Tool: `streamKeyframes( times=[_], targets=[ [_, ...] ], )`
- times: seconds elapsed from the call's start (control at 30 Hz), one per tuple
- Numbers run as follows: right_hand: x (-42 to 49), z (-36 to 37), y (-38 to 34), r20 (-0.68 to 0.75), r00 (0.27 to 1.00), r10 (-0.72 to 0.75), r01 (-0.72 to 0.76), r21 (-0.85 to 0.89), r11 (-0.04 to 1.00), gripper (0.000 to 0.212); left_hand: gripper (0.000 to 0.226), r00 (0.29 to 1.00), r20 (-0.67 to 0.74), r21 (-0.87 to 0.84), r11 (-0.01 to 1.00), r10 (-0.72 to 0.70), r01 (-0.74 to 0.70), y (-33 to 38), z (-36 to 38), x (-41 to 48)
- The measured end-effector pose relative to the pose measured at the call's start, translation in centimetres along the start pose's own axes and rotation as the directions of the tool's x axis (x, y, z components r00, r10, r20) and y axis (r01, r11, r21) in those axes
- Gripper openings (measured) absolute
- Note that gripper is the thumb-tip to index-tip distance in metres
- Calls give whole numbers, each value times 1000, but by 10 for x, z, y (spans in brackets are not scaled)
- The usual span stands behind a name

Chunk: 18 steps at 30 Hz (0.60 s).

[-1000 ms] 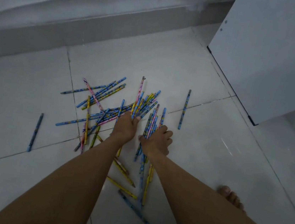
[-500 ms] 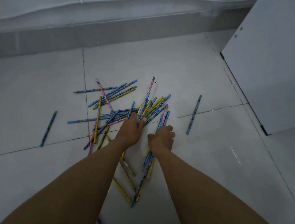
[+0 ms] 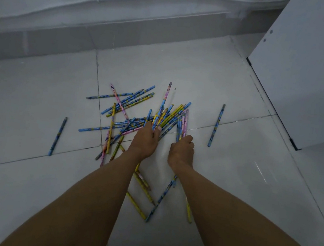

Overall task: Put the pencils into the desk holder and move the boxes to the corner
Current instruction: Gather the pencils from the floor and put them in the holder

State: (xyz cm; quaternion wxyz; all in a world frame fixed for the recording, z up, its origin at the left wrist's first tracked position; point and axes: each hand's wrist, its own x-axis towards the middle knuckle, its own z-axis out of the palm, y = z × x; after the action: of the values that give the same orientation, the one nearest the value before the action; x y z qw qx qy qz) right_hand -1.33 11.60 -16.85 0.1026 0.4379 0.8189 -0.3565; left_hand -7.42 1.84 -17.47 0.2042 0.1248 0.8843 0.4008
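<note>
Several blue, yellow and pink pencils (image 3: 126, 108) lie scattered in a loose pile on the grey tiled floor. My left hand (image 3: 146, 139) is closed around a fanned bunch of pencils (image 3: 168, 115) at the pile's middle. My right hand (image 3: 181, 150) sits just right of it, closed on a few upright pencils (image 3: 181, 125). A lone blue pencil (image 3: 216, 125) lies apart to the right and another blue pencil (image 3: 58, 136) far to the left. More yellow and blue pencils (image 3: 138, 206) lie between my forearms. No holder or boxes are in view.
A white cabinet panel (image 3: 311, 65) stands at the right, its bottom edge close to the floor. A grey skirting and wall (image 3: 128, 22) with a thin cable run along the back. Open floor tiles (image 3: 242, 173) lie to the right of my hands.
Both hands have drawn pencils together: the bunch in my left hand has grown tighter, and my right hand has closed on a few pencils. The camera has shifted a little left.
</note>
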Motion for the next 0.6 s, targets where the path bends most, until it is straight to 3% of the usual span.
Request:
streamKeyframes(
  times=[0.1, 0.27, 0.4, 0.6],
  targets=[
    [10, -9, 2, -16, 1000, -1, 2, 103, 995, 34, 21, 1000, -24, 1, 1000, 7, -7, 0, 0, 1],
    [22, -24, -3, -37, 986, -162, 167, 212, 963, 31, 21, 998, -61, -46, 999, -11, 8, 9, 4, 5],
    [29, -39, -25, -61, 955, -290, 293, 339, 894, 36, 19, 996, -80, -98, 994, 35, -43, 26, 5, 9],
    [42, -70, -63, -151, 904, -401, 424, 454, 784, 35, 32, 974, -208, -168, 977, 94, -130, 64, -13, 23]
  ],
)
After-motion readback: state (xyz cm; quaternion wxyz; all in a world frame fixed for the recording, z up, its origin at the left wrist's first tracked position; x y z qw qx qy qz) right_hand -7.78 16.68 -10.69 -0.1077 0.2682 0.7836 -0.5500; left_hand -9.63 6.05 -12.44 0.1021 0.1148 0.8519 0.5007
